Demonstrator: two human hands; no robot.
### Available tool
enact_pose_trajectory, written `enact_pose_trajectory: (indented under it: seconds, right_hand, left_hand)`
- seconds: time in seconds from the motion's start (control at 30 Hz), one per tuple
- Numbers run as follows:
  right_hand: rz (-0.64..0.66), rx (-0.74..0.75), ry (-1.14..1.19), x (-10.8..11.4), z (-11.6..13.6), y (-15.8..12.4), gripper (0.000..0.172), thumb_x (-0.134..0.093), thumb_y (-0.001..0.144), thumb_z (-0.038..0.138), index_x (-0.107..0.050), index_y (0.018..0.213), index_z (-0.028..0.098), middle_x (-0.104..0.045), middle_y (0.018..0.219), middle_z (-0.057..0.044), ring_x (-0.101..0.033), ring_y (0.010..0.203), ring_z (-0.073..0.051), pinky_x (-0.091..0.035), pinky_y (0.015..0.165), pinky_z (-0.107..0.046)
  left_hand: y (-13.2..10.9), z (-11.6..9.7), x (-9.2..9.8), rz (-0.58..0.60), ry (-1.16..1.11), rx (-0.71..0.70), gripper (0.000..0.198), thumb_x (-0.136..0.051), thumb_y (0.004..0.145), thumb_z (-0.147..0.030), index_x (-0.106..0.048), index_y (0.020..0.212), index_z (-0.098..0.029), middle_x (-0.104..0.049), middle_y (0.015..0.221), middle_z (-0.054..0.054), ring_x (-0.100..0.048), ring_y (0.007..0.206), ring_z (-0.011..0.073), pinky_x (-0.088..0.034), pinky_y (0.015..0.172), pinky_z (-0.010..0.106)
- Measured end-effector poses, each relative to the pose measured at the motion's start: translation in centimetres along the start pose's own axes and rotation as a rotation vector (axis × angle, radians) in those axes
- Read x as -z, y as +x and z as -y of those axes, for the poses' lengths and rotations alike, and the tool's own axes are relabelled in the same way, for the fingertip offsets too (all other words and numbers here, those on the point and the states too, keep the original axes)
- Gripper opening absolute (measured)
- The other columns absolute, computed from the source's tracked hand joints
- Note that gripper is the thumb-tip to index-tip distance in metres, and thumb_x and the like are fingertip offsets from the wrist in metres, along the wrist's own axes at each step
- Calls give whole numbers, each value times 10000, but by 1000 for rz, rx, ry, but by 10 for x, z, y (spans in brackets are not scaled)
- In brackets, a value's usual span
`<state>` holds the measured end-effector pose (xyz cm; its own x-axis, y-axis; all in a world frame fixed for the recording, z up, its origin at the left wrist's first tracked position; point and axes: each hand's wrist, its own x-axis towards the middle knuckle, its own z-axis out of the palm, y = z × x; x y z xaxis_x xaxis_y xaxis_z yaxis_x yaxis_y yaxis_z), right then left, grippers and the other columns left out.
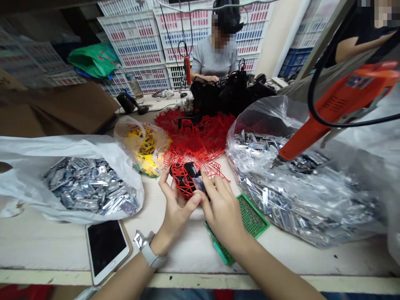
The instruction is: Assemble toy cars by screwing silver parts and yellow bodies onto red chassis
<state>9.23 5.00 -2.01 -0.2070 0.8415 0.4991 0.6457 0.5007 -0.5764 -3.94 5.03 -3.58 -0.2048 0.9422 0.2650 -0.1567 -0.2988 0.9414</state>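
Left grip [175, 208] clamped round red-and-black piece [183, 177], apparently steadying it, right grip [223, 206] pinched on silvery packet [199, 183] against it, green tray [262, 230] beside right grip, likely for easy reach.

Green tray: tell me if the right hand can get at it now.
Probably yes: the right hand is close to the green tray with nothing apparent between, though busy at the red-and-black piece.

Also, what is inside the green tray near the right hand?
Many small grey pieces lie inside the green tray. The right hand covers part of it, so whatever lies there cannot be seen.
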Motion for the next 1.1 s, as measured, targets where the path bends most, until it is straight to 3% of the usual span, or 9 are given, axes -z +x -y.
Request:
enact_pose_trajectory:
  seconds: [0.17, 0.33, 0.47, 0.67, 0.83, 0.93, 1.1]
  right_hand:
    - [37, -63, 130, -14, 7, -5, 546, -351, 1030, 186, -398, 1574, 169, -601, 1092, -144, -641, 1007, -272, -617, 872, -471]
    - [104, -57, 176, -11, 11, -4, 589, -368, 1008, 187, -347, 1595, 145, -565, 1140, -159, -628, 1057, -280, -608, 933, -492]
    - [152, 17, 203, -5, 13, -2, 629, -404, 1003, 207, -287, 1617, 132, -567, 1155, -166, -622, 1062, -288, -619, 907, -492]
    - [29, 83, 285, -5, 9, -2, 534, -468, 1031, 232, -413, 1560, 191, -569, 1096, -116, -632, 1035, -238, -616, 910, -409]
    - [20, 125, 331, -6, 14, -5, 497, -513, 1025, 295, -493, 1498, 144, -584, 1095, -126, -649, 1019, -229, -621, 877, -389]
    - [-23, 134, 342, 12, 6, 1, 439, -498, 1030, 278, -558, 1459, 214, -619, 1048, -97, -661, 956, -210, -618, 818, -353]
    - [-113, 85, 185, 78, -31, 28, 413, -580, 1005, 387, -651, 1387, 247, -658, 1102, -126, -677, 987, -254, -591, 749, -371]
  left_hand:
    - [1, -1, -3, -103, 94, 51, 821, -846, 765, -450, -306, 1361, -283, -614, 1339, 108, -643, 1238, 279, -477, 1104, 462]
    - [-1, 7, 0, -129, 30, 115, 662, -794, 824, -406, -397, 1341, -292, -631, 1304, 51, -641, 1205, 224, -457, 1113, 399]
    - [3, 9, 3, -193, 15, 90, 640, -765, 824, -421, -452, 1369, -299, -631, 1305, 47, -632, 1205, 232, -494, 1059, 374]
    - [9, 3, -1, -190, -149, 190, 570, -794, 778, -401, -551, 1277, -275, -683, 1078, 9, -672, 910, 175, -553, 835, 286]
    - [8, -6, -6, -189, -214, 230, 454, -751, 775, -444, -608, 1141, -216, -676, 920, -13, -645, 777, 149, -542, 716, 251]
    - [7, -7, -6, -154, -241, 270, 474, -707, 778, -515, -584, 1115, -205, -693, 890, 4, -688, 775, 190, -578, 699, 306]
    - [6, -3, -5, 2, -272, 329, 535, -737, 752, -552, -506, 1105, -223, -752, 917, 53, -731, 648, 213, -577, 513, 301]
